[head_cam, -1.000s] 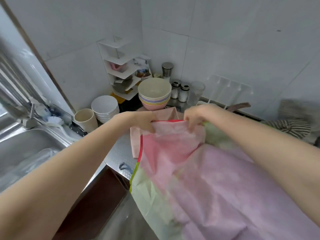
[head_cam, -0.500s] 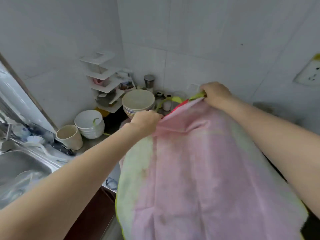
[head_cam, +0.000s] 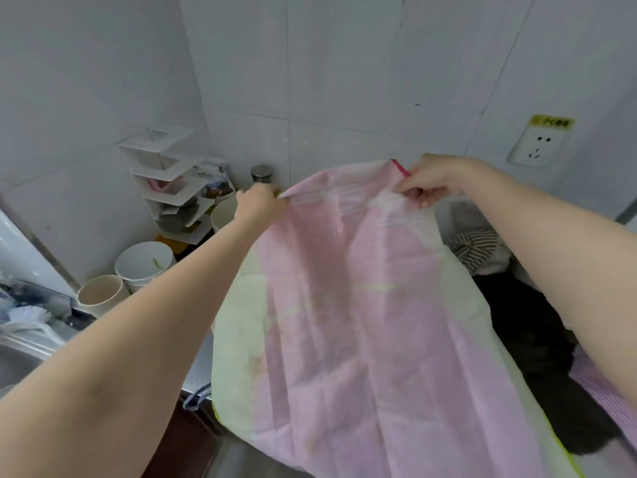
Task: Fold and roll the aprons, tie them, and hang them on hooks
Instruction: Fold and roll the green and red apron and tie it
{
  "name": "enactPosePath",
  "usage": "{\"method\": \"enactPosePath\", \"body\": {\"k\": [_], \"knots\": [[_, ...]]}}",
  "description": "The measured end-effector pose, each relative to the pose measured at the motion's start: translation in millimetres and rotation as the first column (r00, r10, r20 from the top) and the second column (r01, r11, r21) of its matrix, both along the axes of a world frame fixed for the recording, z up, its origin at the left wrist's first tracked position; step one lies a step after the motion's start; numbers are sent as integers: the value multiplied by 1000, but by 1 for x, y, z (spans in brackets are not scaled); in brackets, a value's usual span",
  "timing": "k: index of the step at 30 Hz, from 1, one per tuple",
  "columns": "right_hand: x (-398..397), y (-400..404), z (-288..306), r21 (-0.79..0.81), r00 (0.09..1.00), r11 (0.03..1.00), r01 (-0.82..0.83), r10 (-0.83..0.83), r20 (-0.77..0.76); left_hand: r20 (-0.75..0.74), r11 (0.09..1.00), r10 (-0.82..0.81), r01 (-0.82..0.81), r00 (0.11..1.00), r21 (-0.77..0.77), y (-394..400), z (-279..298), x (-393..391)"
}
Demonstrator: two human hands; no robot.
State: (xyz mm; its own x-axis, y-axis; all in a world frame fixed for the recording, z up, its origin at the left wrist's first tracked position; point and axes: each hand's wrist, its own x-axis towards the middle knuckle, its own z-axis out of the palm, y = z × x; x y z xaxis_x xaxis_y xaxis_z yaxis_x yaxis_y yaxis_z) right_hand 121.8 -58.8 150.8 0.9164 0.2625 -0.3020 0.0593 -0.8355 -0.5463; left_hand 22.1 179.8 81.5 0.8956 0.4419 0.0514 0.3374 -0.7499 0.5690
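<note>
White tiles cover the wall (head_cam: 344, 63) behind both hands. The person holds a pink and pale green apron (head_cam: 362, 305) up in the air, spread out wide. The left hand (head_cam: 258, 205) pinches the top edge of the apron at its left corner, fingers curled tight on the cloth. The right hand (head_cam: 434, 181) pinches the top edge at the other corner, next to a bit of red trim (head_cam: 400, 167). The cloth is pulled flat between the two hands and hangs down from them toward the person.

Left of the left hand stands a white corner shelf (head_cam: 165, 188) with small things on it. Just past the left hand is a shiny metal jar (head_cam: 262, 173) by the wall. Below the left arm sit a stack of white bowls (head_cam: 143, 263) and a cream cup (head_cam: 100, 294) on the desk (head_cam: 201, 367). Another pale bowl (head_cam: 222, 215) peeks out right under the left hand. Far to the left of that arm are a white brush (head_cam: 29, 315) and the edge of a sink (head_cam: 17, 360).

Above the right hand, a wall socket (head_cam: 537, 146) with a yellow label sits on the tiles. Under the right arm lies a striped cloth (head_cam: 474, 246). Something dark lies below it, too blurry to tell what it is. A pink striped cloth (head_cam: 603, 391) shows under the right arm near the edge.
</note>
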Motion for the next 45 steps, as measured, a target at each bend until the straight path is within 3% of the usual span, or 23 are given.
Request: {"method": "enactPosePath", "body": {"k": [4, 7, 9, 10, 12, 14, 15, 17, 18, 20, 21, 23, 24, 26, 29, 31, 34, 37, 40, 41, 43, 44, 45], "knots": [[-7, -5, 7, -145, 981, 981, -127, 102, -166, -44, 1000, 1, -2, 999, -20, 2, -2, -3], [-5, 5, 2, -130, 989, 989, -67, 49, -139, -79, 994, 33, -24, 996, 108, 3, 0, 0], [1, 17, -2, -196, 998, 981, -5, 17, 57, -22, 981, 111, -106, 994, 163, 2, 9, 2], [7, 22, -5, -245, 970, 969, 33, 28, 241, 46, 967, 155, -162, 987, 198, 2, 14, 3], [15, 31, -7, -112, 818, 988, 103, -21, 574, 258, 933, 173, -242, 951, 265, 4, 21, 2], [19, 35, -5, 97, 731, 995, -35, -41, 682, 450, 912, 60, -232, 891, 339, 9, 14, 0], [20, 33, -8, 90, 729, 989, -119, 26, 684, 520, 887, -82, -176, 850, 427, 13, 3, -1], [25, 15, -26, -9, 783, 973, -229, 190, 593, 436, 747, -393, 5, 810, 664, 15, -36, -5], [27, 2, -37, -84, 819, 964, -253, 260, 512, 312, 640, -515, 117, 798, 759, 12, -60, -8], [22, -22, -61, -339, 873, 885, -318, 413, 259, -108, 393, -645, 449, 757, 803, -2, -107, -17], [17, -29, -73, -458, 880, 808, -371, 464, 105, -343, 329, -619, 629, 707, 704, -8, -120, -23], [7, -35, -93, -566, 848, 668, -483, 517, -114, -684, 427, -476, 825, 553, 370, -20, -133, -30], [4, -34, -101, -585, 842, 636, -504, 512, -169, -747, 504, -423, 818, 513, 277, -22, -133, -30], [6, -28, -114, -592, 859, 652, -473, 492, -144, -671, 588, -463, 767, 579, 256, -26, -127, -21], [10, -14, -132, -585, 850, 689, -427, 526, -1, -471, 727, -438, 610, 766, 315, -24, -121, 0], [3, -6, -152, -578, 837, 660, -481, 541, -79, -507, 720, -404, 606, 762, 338, -24, -127, 8], [-18, -2, -180, -580, 795, 569, -583, 546, -264, -646, 653, -371, 682, 668, 330, -36, -146, 16], [-24, -4, -184, -447, 709, 552, -703, 590, -387, -709, 650, -397, 724, 582, 230, -46, -153, 27], [-15, -8, -157, -341, 618, 571, -747, 406, -673, -655, 659, -416, 705, 631, 261, -58, -162, 42], [-7, -9, -149, -360, 635, 592, -721, 356, -685, -618, 703, -421, 669, 664, 241, -62, -166, 49], [15, -6, -142, -447, 798, 670, -593, 418, -434, -565, 765, -408, 606, 717, 218, -72, -170, 65], [29, -3, -144, -495, 864, 716, -492, 473, -174, -545, 768, -415, 602, 728, 219, -76, -169, 71], [43, 0, -150, -523, 866, 750, -403, 498, 45, -538, 774, -406, 591, 739, 227, -78, -170, 76]]}}
